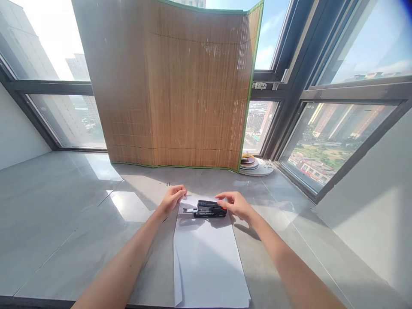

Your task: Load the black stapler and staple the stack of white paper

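A black stapler (210, 210) lies on its side across the upper part of a stack of white paper (206, 257). Its metal staple tray (189, 210) sticks out at the left end, and an orange part shows at the right end. My right hand (236, 205) holds the stapler's right end with thumb and fingers. Just left of the stapler, my left hand (174, 199) is closed in a pinch at the paper's upper left corner. Whatever is between those fingertips is too small to make out. Two small dark staple strips (168, 184) lie beyond my left hand.
A bamboo mat (193, 94) with green edging stands upright against the windows at the back. Stacked plates (255, 166) sit by its lower right corner. The grey tiled sill (80, 223) runs between white side walls, with its front edge near me.
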The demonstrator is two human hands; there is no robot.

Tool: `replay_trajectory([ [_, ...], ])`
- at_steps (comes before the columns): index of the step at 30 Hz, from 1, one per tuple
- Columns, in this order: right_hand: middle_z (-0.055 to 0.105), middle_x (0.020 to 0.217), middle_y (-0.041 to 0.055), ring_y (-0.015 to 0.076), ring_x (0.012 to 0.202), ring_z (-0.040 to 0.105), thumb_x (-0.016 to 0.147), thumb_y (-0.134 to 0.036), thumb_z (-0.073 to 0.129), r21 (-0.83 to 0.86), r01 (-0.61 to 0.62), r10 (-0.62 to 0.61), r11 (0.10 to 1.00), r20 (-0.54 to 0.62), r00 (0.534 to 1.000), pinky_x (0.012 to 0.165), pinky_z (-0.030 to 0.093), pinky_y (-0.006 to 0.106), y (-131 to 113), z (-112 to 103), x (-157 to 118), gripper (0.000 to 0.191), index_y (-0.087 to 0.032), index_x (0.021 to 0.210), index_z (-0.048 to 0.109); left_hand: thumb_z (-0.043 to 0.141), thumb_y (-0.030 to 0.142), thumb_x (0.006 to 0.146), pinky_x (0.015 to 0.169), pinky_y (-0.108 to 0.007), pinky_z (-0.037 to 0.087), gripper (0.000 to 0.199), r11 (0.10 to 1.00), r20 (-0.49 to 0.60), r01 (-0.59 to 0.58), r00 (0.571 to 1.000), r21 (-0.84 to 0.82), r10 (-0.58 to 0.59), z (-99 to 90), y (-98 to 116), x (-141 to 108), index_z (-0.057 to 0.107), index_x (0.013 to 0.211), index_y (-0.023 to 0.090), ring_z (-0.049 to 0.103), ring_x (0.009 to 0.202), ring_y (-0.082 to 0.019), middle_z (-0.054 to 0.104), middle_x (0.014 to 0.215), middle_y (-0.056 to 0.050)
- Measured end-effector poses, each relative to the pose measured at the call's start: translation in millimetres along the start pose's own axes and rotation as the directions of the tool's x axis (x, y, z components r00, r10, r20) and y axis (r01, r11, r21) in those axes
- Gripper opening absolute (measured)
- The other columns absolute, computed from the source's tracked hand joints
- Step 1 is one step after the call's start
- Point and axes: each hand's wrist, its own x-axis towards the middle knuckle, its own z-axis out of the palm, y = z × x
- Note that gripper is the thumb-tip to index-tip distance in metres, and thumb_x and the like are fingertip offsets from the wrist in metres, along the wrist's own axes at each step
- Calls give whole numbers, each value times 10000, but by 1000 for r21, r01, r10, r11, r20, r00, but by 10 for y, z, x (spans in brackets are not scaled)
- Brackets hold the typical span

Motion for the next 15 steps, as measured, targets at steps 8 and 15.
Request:
replay_trajectory([
  [8, 784, 952, 17, 207, 866, 693, 858, -268, 745, -108, 228, -217, 968, 103, 971, 840, 554, 336, -98, 374, -8, 281, -218, 1123, 823, 681, 515, 938, 539, -262, 241, 362, 996, -43, 0, 999, -84, -4, 47, -30, 48, 605, 779, 199, 303, 537, -104, 351, 582, 65],
  [15, 804, 1167, 86, 290, 1065, 754, 941, -218, 663, -304, 425, -494, 853, -206, 844, 923, 626, 439, -61, 370, -13, 324, -247, 1238, 790, 635, 654, 979, 938, -383, 571, 487, 815, 72, 149, 989, -561, -131, 131, 16, 60, 720, 1114, 195, 715, 1098, -261, 741, 1251, -143],
])
